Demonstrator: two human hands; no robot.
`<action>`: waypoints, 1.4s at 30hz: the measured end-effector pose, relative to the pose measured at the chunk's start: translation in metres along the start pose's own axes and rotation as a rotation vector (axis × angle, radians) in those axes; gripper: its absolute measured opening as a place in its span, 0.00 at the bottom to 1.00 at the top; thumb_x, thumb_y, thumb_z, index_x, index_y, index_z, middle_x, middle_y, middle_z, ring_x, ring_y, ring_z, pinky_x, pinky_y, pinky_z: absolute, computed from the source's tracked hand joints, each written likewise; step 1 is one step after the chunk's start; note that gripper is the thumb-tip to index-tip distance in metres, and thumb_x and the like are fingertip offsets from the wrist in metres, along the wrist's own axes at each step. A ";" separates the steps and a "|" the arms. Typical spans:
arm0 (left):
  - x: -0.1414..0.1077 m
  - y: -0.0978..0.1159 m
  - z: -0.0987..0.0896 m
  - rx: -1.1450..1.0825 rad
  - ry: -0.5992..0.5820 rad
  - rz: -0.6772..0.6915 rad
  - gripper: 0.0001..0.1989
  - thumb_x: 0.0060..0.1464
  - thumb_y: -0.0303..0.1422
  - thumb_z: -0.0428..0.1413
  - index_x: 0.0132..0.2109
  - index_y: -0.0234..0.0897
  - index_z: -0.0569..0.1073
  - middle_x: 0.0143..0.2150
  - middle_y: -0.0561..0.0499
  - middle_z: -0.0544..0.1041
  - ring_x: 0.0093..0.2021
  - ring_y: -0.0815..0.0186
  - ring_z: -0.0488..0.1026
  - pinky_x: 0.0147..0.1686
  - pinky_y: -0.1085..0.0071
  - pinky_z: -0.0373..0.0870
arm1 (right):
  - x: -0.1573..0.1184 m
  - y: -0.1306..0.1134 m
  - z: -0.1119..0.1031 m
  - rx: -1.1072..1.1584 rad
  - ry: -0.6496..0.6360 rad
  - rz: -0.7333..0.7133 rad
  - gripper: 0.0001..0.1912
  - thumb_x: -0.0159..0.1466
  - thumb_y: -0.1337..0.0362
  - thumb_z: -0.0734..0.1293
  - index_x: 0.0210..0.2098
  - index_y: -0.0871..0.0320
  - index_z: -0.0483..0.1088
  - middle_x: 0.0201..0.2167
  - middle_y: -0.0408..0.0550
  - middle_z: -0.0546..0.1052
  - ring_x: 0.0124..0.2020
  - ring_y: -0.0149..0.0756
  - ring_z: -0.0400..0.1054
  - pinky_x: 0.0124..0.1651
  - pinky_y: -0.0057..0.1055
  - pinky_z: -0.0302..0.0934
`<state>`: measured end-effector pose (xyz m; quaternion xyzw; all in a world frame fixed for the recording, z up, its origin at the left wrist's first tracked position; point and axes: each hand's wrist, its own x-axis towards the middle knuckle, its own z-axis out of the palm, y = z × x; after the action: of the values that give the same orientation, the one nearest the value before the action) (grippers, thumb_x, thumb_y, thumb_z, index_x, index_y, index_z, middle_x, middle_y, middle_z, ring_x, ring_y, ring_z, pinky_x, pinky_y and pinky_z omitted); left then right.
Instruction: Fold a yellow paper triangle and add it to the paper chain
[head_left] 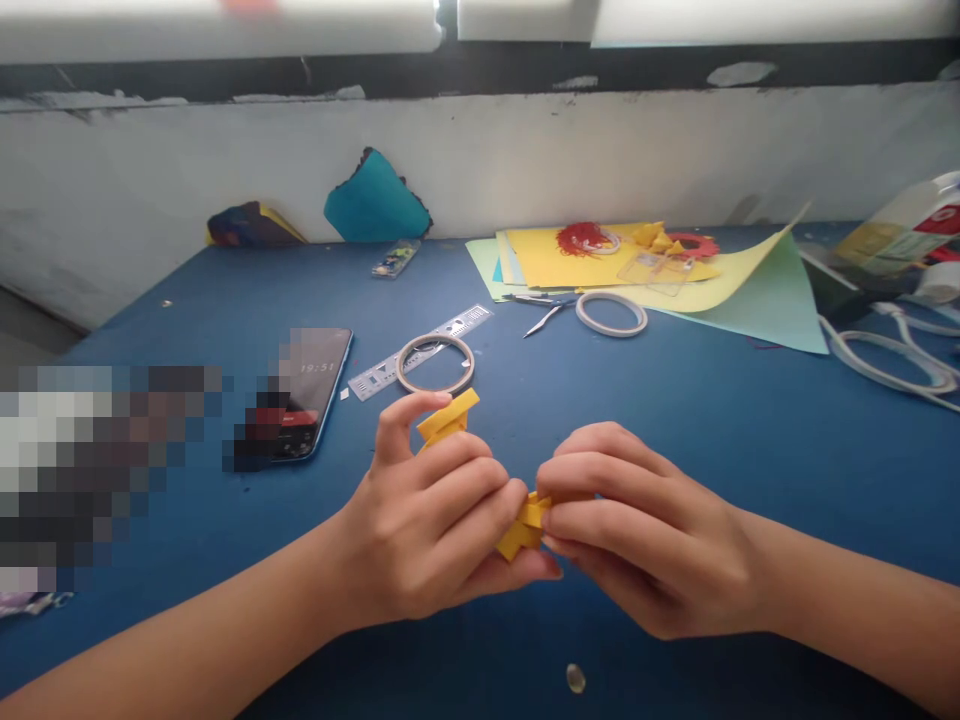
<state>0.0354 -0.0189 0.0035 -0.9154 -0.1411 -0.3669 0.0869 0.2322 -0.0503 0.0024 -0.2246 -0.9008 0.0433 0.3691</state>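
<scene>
A folded yellow paper piece (519, 538) is held between my two hands, above the blue table. My left hand (431, 520) is closed around it, with one folded end sticking out above the curled fingers and another part showing below them. The fingertips of my right hand (652, 530) pinch the paper's right end. Fingers cover much of the piece, so its full shape is hidden. Just beyond my left hand lies a roll of tape (401, 380), resting partly over a clear stencil ruler (367, 381).
A phone (319, 370) lies to the left. Farther back are a compass (546, 318), a second tape roll (645, 318), and coloured paper sheets (780, 300) with red thread (576, 239). A white cable (862, 365) and a bottle (892, 235) are at right. The blue table (465, 660) meets a wall.
</scene>
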 end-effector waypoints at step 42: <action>-0.005 0.002 0.003 0.006 0.065 -0.119 0.19 0.50 0.48 0.53 0.32 0.35 0.71 0.23 0.53 0.71 0.27 0.68 0.67 0.49 0.57 0.55 | -0.002 0.002 -0.003 -0.140 -0.032 0.043 0.10 0.62 0.66 0.59 0.42 0.65 0.64 0.37 0.54 0.72 0.40 0.39 0.63 0.47 0.43 0.54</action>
<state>0.0345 -0.0208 -0.0028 -0.8927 -0.1936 -0.4005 0.0722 0.2362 -0.0495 0.0023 -0.2684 -0.9025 -0.0082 0.3369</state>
